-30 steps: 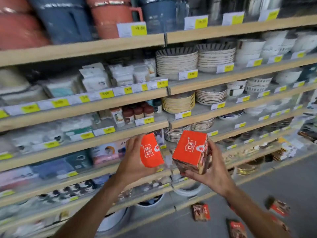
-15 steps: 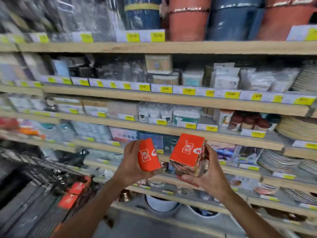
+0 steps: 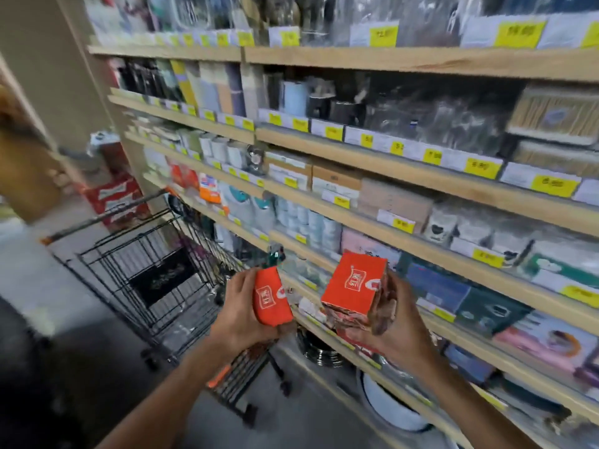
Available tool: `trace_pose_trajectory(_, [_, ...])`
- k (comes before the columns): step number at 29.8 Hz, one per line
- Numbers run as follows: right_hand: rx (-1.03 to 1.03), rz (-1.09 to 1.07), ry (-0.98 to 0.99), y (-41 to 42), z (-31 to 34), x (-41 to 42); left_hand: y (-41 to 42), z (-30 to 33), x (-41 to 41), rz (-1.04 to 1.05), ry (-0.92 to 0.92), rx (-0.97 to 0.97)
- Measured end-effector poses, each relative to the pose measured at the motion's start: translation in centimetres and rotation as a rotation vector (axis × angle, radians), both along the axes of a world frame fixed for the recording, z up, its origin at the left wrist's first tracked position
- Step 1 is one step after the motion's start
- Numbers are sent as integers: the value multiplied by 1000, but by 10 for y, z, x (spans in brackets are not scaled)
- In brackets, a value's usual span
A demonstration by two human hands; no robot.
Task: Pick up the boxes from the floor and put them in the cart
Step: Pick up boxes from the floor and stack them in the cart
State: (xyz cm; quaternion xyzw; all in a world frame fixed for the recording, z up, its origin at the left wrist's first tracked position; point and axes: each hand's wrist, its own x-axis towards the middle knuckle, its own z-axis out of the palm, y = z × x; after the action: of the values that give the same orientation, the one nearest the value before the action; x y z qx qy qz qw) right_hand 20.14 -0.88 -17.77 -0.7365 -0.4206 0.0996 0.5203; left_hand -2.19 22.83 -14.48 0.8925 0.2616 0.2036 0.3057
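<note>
Nearest: two bare forearms reach in from the bottom edge. Left hand (image 3: 241, 314) grips a small orange cardboard box with a white logo (image 3: 271, 297), fingers curled round its far side, box end-on to the camera. Right hand (image 3: 393, 325) holds from below a stack of orange-topped cardboard boxes with printed sides (image 3: 355, 294), fingers wrapped up its right face. How many boxes are in the stack cannot be told. Both loads are held in the air, apart from each other with a gap between.

Just beyond and to the left of the hands: a black wire shopping cart (image 3: 152, 264) on castors on the grey floor (image 3: 42, 286). Inside the basket a dark flat panel shows; other contents cannot be made out through the blur.

Farther, right: light wooden shelving (image 3: 405, 170) running into the distance, edged with yellow price tags (image 3: 479, 166), stocked with wrapped packets, rolls and cartons. A white basin (image 3: 392, 409) sits under the lowest shelf.

Far left: a red printed carton (image 3: 116, 202) on the floor beside the shelf end.
</note>
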Motion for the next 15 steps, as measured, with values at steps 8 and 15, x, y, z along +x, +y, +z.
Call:
trace_pose_trajectory(8, [52, 293, -6, 139, -9, 11, 70, -20, -40, 281, 87, -7])
trace_pose_trajectory(15, [2, 550, 62, 252, -18, 40, 117, -32, -45, 498, 131, -13])
